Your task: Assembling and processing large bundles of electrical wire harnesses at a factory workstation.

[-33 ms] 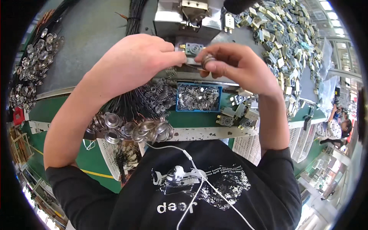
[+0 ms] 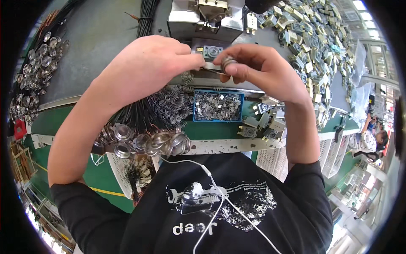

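My right hand [image 2: 270, 76] is closed, with thumb and fingers gripping a round metal cup-like part [image 2: 229, 62]. From the left, my left hand [image 2: 154, 61] meets it, thumb and fingertips pinched together. A thin dark wire [image 2: 213, 70] runs between the two hands, its left end at the left fingertips. The fingers hide how the wire and the metal part join. Just beyond the fingertips, a grey block with a round socket and a brass tab [image 2: 211, 51] lies before the metal machine [image 2: 213, 19].
A blue tray [image 2: 194, 112] of small metal clips sits nearer me. Left of it are coil springs [image 2: 173, 103], black wires [image 2: 141, 112] and metal cups [image 2: 167, 144]. Many finished-looking blocks [image 2: 302, 38] pile up at right; more metal cups [image 2: 42, 63] lie far left.
The view has shifted slightly. Both hands keep nearly the same pose, and the dark wire between them shows a little more plainly.
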A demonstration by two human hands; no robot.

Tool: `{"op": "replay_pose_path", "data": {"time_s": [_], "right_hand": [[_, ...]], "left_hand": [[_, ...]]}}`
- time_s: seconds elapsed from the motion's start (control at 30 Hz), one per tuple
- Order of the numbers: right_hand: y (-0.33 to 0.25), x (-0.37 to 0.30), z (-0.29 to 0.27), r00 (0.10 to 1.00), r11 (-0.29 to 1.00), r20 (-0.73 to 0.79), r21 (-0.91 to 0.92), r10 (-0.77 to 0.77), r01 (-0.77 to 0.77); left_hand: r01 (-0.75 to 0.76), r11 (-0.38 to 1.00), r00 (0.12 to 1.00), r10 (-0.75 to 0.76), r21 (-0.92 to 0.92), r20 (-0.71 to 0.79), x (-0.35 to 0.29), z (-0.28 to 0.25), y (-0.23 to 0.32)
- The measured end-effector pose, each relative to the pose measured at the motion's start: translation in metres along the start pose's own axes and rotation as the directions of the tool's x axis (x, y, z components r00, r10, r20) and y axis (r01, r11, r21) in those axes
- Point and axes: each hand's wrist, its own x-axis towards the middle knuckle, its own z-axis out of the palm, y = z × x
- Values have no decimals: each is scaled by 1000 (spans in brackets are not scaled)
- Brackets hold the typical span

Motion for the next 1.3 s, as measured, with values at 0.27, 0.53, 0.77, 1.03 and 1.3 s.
{"op": "replay_pose_path", "data": {"time_s": [0.27,0.53,0.77,1.03,1.3], "right_hand": [[14,-25,58,861,976,-502,134,-83,172],[2,-6,27,985,987,-121,-95,121,-133],[6,-9,25,994,995,-65,-39,92,-95],[30,-17,24,922,906,-327,-420,-210,57],[47,-10,32,851,709,-369,-706,-373,5]], "left_hand": [[35,991,993,-48,-130,-104,8,2,16],[10,999,996,-5,51,-88,4,16,18],[-27,999,994,28,18,-102,6,14,13],[0,994,975,25,-109,221,-1,11,21],[54,960,991,-17,-274,133,7,2,15]]}}
